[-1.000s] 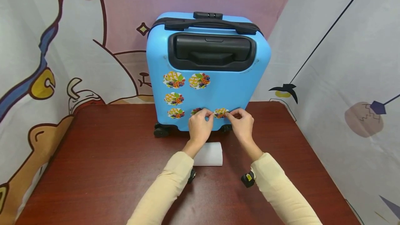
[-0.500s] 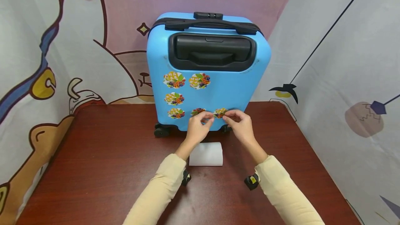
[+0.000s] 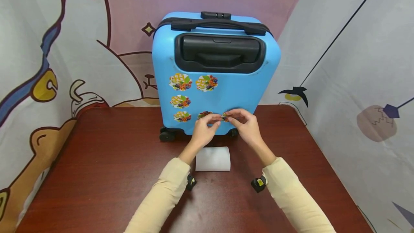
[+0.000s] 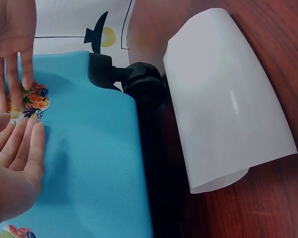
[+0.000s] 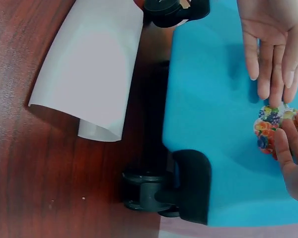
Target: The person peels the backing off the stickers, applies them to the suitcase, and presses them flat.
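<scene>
A blue suitcase point(image 3: 239, 89) stands upright at the back of the table, with several round fruit stickers on its face. My left hand point(image 3: 204, 129) has its straight fingertips at the left edge of the lower right sticker point(image 3: 224, 117). From the other side, the fingers of my right hand point(image 3: 248, 127) lie over this sticker, covering much of it. In the left wrist view the sticker point(image 4: 37, 101) shows between both hands, flat on the blue shell. Just left of it is another fruit sticker point(image 3: 203, 114), partly behind my left hand.
A curled white sheet point(image 3: 212, 159) lies on the brown table point(image 3: 113, 168) before the suitcase. Black wheels point(image 3: 166, 136) stick out at its base. A black handle point(image 3: 220, 53) is set into its upper face. A printed cloth point(image 3: 339, 46) hangs behind.
Both hands were pinching at the sticker's edges a second ago; their fingers have since loosened. My right fingers have moved left over the sticker. The suitcase and white sheet stay put.
</scene>
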